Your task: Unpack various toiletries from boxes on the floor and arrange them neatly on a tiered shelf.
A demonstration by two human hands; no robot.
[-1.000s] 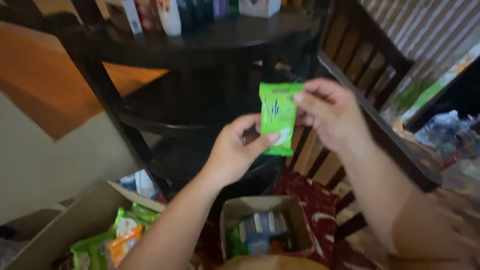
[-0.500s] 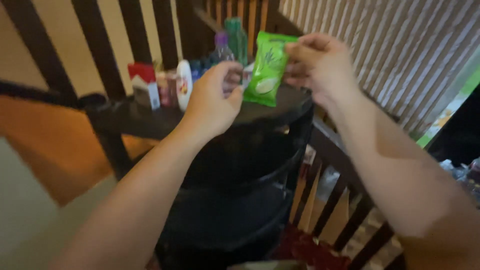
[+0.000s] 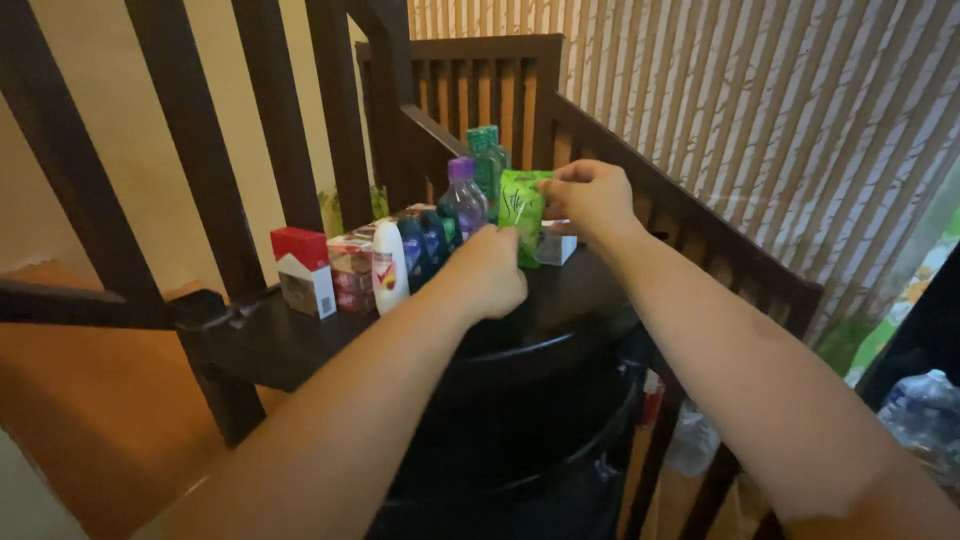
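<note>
Lowered since half a second ago from in front of the face to the row of goods at frame centre: a green packet (image 3: pixel 521 212), now held upright just above the black round counter (image 3: pixel 560 300). Right hand (image 3: pixel 590 195) pinching the packet's upper right edge, fingers (image 3: pixel 560 178) closed on it. Left hand (image 3: pixel 490 270) curled into a loose fist at the packet's lower left, back of hand to the camera; whether its fingers grip the packet cannot be told. Just behind the packet, a purple-capped clear bottle (image 3: pixel 463 200) and a tall green bottle (image 3: pixel 488 160). To the packet's right, partly hidden, a small white box (image 3: pixel 556 243) on the counter. Running left from the bottles along the counter's back edge, dark green bottles (image 3: pixel 425 240), a white bottle (image 3: pixel 389 268), a patterned box (image 3: pixel 352 272) and a red-and-white box (image 3: pixel 303 270), standing side by side. Dark wooden stair railing (image 3: pixel 200 130) across the upper left, striped wall (image 3: pixel 800 120) at upper right. At lower right edge, a clear plastic water bottle (image 3: pixel 920 410), well apart from the hands.
</note>
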